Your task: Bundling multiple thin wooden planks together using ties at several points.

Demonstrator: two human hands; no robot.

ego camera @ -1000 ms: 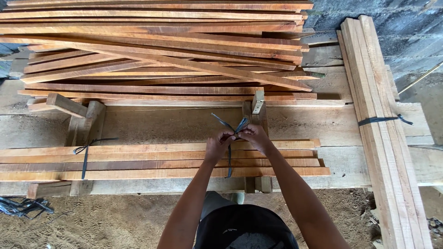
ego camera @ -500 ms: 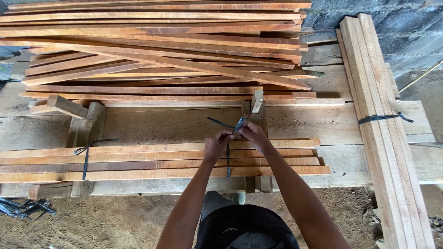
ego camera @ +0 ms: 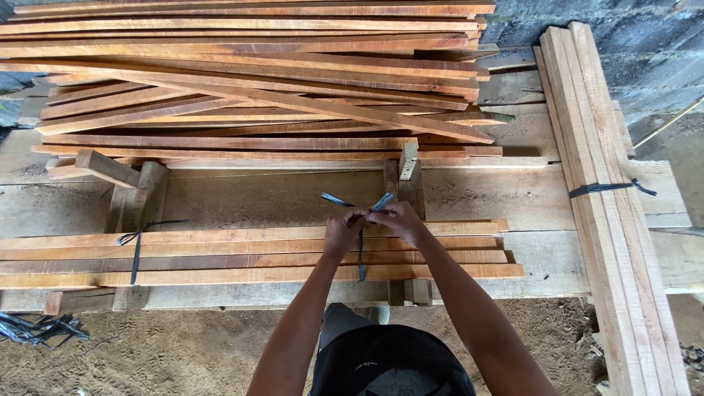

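A flat bundle of long wooden slats [ego camera: 220, 257] lies across the workbench in front of me. A dark plastic strap [ego camera: 359, 258] runs around its right part, its two loose ends sticking up above my fingers. My left hand [ego camera: 343, 231] pinches one strap end and my right hand [ego camera: 400, 220] pinches the other, the two hands touching over the knot on top of the bundle. A second dark strap [ego camera: 136, 246], tied, wraps the bundle's left part.
A big loose pile of slats [ego camera: 249, 81] fills the back of the bench. A tied bundle of pale boards [ego camera: 605, 198] lies lengthwise at the right. Wooden stop blocks [ego camera: 136, 192] stand on the bench. Spare straps [ego camera: 37, 328] lie on the sawdust floor at the left.
The strap ends have shifted from upright to spread left and right, and my hands have closed in slightly over the knot. The slats have not moved.
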